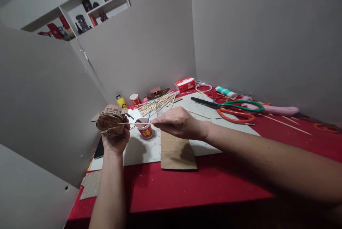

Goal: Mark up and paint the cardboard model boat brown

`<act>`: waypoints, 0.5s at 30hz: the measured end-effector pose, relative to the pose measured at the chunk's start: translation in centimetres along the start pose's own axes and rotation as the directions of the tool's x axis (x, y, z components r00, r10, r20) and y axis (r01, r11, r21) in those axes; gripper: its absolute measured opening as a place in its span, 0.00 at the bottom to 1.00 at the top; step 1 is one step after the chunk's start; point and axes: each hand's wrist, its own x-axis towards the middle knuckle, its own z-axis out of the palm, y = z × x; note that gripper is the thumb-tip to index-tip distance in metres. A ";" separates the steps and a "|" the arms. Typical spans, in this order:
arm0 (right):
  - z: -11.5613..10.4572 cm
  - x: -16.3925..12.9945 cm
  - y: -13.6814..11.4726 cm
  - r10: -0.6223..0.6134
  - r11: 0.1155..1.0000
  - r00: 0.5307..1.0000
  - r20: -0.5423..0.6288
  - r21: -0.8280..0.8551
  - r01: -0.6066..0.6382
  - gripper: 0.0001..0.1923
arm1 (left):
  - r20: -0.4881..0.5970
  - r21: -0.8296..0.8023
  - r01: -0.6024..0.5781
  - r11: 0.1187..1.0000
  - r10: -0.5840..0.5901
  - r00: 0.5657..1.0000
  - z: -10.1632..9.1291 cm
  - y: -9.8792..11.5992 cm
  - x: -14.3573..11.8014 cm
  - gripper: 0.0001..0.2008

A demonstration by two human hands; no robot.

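My left hand [117, 141] holds a small cardboard model [109, 120] made of corrugated pieces, raised above the table's left side. My right hand [178, 122] pinches a thin wooden stick [133, 123] that points left, its tip touching the model. Just below the stick stands a red and white paper cup [145, 130] with a blue-handled brush in it.
The table has a red cloth [203, 182] with a white board [141, 150] and a brown cardboard sheet [176, 152]. Further back lie a bundle of sticks [156, 103], green and orange scissors [235, 109], a pink cutter [278, 109], a glue bottle [226, 92], a red box [185, 84] and a yellow bottle [121, 101].
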 end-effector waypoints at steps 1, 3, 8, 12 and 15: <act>0.0 0.0 -0.1 0.010 1.000 1.000 -0.004 0.022 -0.010 0.09 | -0.003 0.022 0.000 1.000 0.000 1.000 0.1 0.0 0.0 0.22; 0.1 0.0 -0.2 0.033 0.998 0.999 -0.001 0.053 -0.033 0.09 | -0.024 0.067 0.000 0.998 0.001 1.000 0.4 -0.2 0.0 0.22; 0.3 -0.6 0.4 0.070 0.994 0.995 0.069 0.077 -0.075 0.09 | -0.104 0.057 -0.054 0.997 0.060 0.993 1.4 -0.6 -0.5 0.20; 0.2 -0.8 0.8 0.071 0.990 0.995 0.076 0.117 -0.080 0.10 | -0.171 0.045 -0.121 0.992 0.127 0.977 1.9 -0.7 -0.7 0.21; 0.2 -0.5 0.5 0.094 0.983 0.995 0.022 0.153 -0.096 0.08 | -0.212 0.098 -0.123 0.987 0.142 0.967 2.3 -0.8 -0.7 0.22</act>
